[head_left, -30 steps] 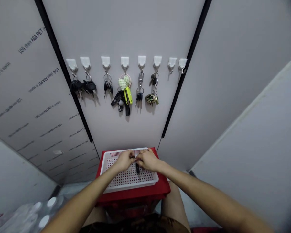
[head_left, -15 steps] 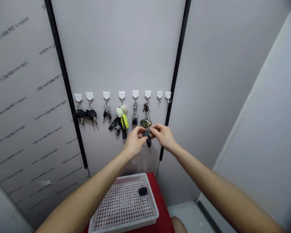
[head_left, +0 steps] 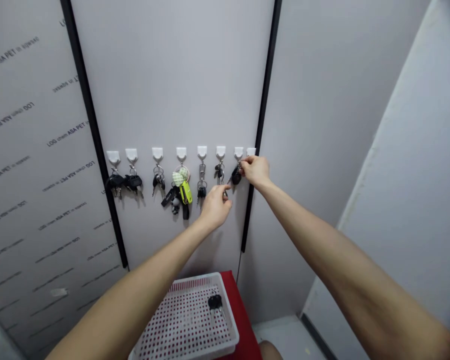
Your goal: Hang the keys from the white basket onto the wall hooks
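My right hand point(head_left: 257, 170) pinches a ring of black-headed keys point(head_left: 236, 176) just beneath the seventh white hook point(head_left: 238, 152). Whether the ring sits on that hook or only touches it, I cannot tell. Lower and to the left, my left hand point(head_left: 215, 206) is in front of the keychain hanging from the sixth hook point(head_left: 220, 151). Its thumb and forefinger are apart, and the hand hides the chain's lower end. Small dark keys point(head_left: 218, 171) show above it.
Several more key sets hang leftward along the row, one with a yellow-green tag point(head_left: 186, 192). The last hook point(head_left: 251, 151) is beside a black strip point(head_left: 260, 130). Below, a white perforated basket point(head_left: 232, 322) holds black-headed keys point(head_left: 215, 301) on a red surface point(head_left: 240, 310).
My right hand has moved up and right, bringing black-headed keys from below the sixth hook to the seventh. My left hand stays near the sixth hook's keychain. The view has shifted slightly.
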Tool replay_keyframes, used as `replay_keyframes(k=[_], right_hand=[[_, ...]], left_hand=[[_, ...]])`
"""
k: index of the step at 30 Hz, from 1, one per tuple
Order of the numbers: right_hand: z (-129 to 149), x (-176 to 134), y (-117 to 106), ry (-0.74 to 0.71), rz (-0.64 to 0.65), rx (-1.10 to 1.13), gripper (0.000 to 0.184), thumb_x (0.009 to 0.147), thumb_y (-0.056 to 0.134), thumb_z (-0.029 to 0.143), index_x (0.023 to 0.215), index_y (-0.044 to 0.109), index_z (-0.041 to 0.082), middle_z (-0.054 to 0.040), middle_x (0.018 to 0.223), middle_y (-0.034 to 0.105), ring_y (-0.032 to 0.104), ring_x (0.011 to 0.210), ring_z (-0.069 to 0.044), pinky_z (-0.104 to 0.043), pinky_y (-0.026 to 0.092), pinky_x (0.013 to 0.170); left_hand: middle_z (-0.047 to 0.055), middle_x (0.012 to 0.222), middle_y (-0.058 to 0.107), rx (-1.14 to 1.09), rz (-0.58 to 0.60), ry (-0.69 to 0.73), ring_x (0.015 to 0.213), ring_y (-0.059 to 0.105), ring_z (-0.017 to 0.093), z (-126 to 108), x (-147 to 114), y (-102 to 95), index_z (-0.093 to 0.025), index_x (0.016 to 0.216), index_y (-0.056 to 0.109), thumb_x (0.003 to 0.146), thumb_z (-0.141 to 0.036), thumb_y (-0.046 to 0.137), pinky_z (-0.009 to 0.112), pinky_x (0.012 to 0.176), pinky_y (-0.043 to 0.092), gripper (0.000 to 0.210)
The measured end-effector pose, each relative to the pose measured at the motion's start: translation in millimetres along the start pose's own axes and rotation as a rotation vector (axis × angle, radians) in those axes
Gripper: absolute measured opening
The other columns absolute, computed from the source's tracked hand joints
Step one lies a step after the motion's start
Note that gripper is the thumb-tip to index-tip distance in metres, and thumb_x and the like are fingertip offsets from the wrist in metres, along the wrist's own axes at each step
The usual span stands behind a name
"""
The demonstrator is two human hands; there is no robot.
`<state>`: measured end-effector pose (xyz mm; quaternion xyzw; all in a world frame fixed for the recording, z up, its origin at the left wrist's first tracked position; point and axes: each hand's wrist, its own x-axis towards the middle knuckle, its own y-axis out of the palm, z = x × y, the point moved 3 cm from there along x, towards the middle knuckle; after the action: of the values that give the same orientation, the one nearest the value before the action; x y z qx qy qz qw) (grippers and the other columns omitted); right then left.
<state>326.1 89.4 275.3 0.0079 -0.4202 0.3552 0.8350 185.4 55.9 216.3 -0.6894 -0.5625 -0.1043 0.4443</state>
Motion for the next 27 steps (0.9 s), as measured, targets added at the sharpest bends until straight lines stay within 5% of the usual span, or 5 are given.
replay_keyframes(k=[7, 13, 15, 22, 27], right_hand=[[-15.3, -58.5, -7.8, -0.223, -0.109, -0.203, 0.027, 0.063, 0.039, 0.013, 0.086, 0.053, 0.011, -0.0074, 0.082, 0.056, 0.051, 0.07, -0.012, -0.027, 0.039, 0.069], [-48.3, -204.3, 47.5, -0.439, 0.888, -0.424, 0.02, 0.065, 0.042, 0.016, 0.078, 0.058, 0.015, -0.0053, 0.076, 0.058, 0.05, 0.074, -0.013, -0.024, 0.037, 0.068], [-60.8, -241.1, 65.4, -0.467, 1.077, -0.585, 0.018, 0.065, 0.044, 0.018, 0.076, 0.058, 0.015, -0.0073, 0.077, 0.059, 0.049, 0.077, -0.017, -0.028, 0.036, 0.068], [-73.4, -275.8, 96.0, -0.6, 1.183, -0.822, 0.017, 0.067, 0.042, 0.015, 0.064, 0.059, 0.011, -0.0124, 0.073, 0.06, 0.046, 0.084, -0.023, -0.038, 0.029, 0.074], [-68.5, -258.3, 81.4, -0.345, 1.194, -0.586, 0.018, 0.066, 0.041, 0.018, 0.071, 0.058, 0.016, -0.0068, 0.071, 0.061, 0.054, 0.068, -0.015, -0.027, 0.037, 0.063]], left_hand=[[0.003, 0.094, 0.051, -0.008, 0.158, -0.246, 0.07, 0.05, 0.008, 72.8, -73.5, 18.4, -0.015, 0.092, 0.048, 0.062, -0.01, 0.044, 0.021, 0.068, 0.04, 0.031], [0.005, 0.086, 0.055, 0.107, 0.382, -0.454, 0.072, 0.05, 0.011, 138.1, -161.5, 50.3, -0.011, 0.089, 0.05, 0.061, -0.009, 0.043, 0.023, 0.069, 0.039, 0.029], [0.005, 0.085, 0.056, 0.12, 0.435, -0.475, 0.071, 0.05, 0.011, 144.8, -177.4, 58.0, -0.011, 0.087, 0.051, 0.06, -0.008, 0.042, 0.023, 0.069, 0.038, 0.029], [0.004, 0.077, 0.058, 0.063, 0.512, -0.47, 0.071, 0.05, 0.013, 143.8, -194.0, 64.8, -0.01, 0.082, 0.052, 0.055, -0.004, 0.041, 0.024, 0.066, 0.038, 0.029], [0.004, 0.088, 0.056, -0.266, 0.446, -0.477, 0.078, 0.051, 0.012, 136.3, -188.8, 69.8, -0.012, 0.09, 0.047, 0.057, -0.006, 0.045, 0.022, 0.071, 0.038, 0.033]])
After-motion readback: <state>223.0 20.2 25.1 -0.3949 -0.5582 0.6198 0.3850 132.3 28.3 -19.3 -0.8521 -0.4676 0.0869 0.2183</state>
